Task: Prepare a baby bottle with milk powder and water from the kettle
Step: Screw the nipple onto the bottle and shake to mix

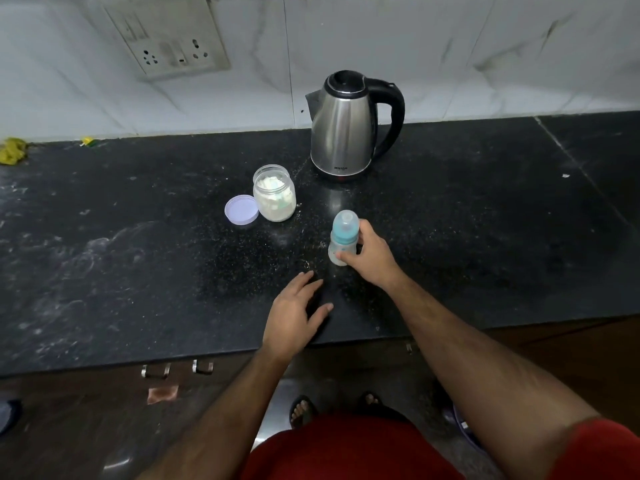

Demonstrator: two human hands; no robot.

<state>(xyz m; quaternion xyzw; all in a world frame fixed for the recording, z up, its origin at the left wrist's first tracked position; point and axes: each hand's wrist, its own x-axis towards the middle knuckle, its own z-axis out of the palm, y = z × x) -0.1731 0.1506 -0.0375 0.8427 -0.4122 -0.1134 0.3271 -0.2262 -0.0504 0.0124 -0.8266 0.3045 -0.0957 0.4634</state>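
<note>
A small baby bottle (343, 237) with a teal collar and clear cap stands upright on the black counter (138, 265). My right hand (372, 256) grips it from the right, fingers curled round its body. My left hand (294, 313) hovers just in front of it, fingers straight and spread, holding nothing. Behind and to the left stands an open glass jar (274, 194) of white milk powder, with its lilac lid (241, 209) lying beside it on the left. The steel kettle (346, 129) with a black handle stands at the back, lid down.
A white tiled wall with a socket panel (166, 39) rises behind the counter. A yellow cloth (12, 150) lies at the far left. Drawer handles (156, 370) sit below the counter's front edge.
</note>
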